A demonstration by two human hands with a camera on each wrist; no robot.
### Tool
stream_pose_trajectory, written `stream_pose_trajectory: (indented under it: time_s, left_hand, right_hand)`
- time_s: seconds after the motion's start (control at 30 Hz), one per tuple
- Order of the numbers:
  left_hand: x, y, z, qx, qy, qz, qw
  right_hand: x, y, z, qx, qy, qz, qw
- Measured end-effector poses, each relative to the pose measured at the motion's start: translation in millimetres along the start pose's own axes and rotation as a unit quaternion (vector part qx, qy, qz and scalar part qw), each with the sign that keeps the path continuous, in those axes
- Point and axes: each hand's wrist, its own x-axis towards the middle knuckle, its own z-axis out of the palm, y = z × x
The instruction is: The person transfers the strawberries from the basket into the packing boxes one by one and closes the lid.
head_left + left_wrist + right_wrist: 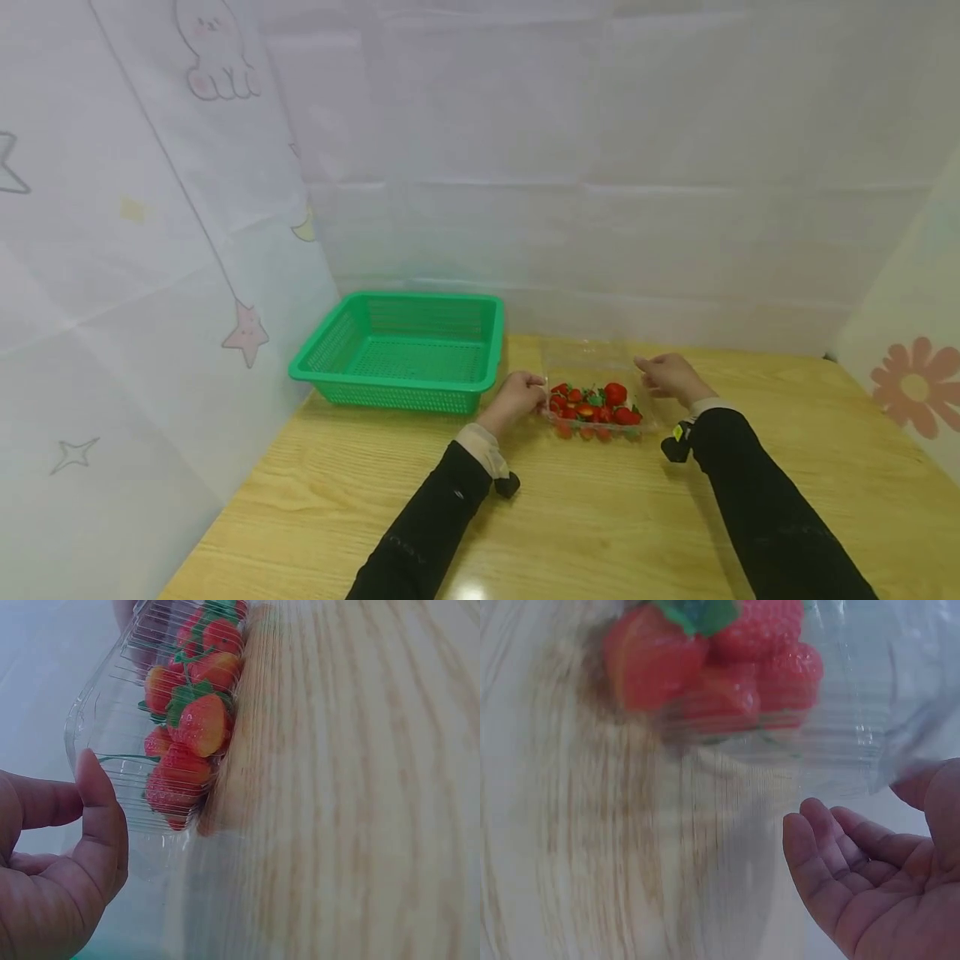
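Note:
A clear plastic box (597,427) of red strawberries (202,724) with green leaves sits on the wooden table, a see-through panel rising along its back. At its left side, my left hand (519,397) pinches the rim between thumb and fingers. My right hand (673,379) is at the opposite side. In the right wrist view, the right thumb (919,784) lies at the box's edge, while the other fingers (804,844) are loosely bent below it and hold nothing. Ribbed clear walls show the berries through them in both wrist views.
Left of the box stands a green plastic basket (412,396) with perforated sides. White patterned sheets (600,208) hang behind the table (600,517) and along both sides. A black strap device sits on each wrist.

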Motion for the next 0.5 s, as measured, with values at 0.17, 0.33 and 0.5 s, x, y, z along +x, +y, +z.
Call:
stream_pose_trajectory:
  time_s: [0.17, 0.33, 0.5]
  left_hand:
    - [-1.6, -1.5, 1.9, -0.002, -0.007, 0.000, 1.0000]
    - [-3.5, 0.0, 1.3, -0.005, -0.010, 0.004, 0.9999]
    - [-3.6, 1.0, -0.5, -0.013, -0.009, 0.003, 0.9999]
  right_hand:
    - [3.5, 4.7, 4.0, 0.014, -0.005, 0.003, 0.9999]
    - [4.6, 4.3, 5.1, 0.020, 0.007, -0.012, 0.9997]
    - [4.7, 0.7, 4.7, 0.024, 0.023, -0.031, 0.9990]
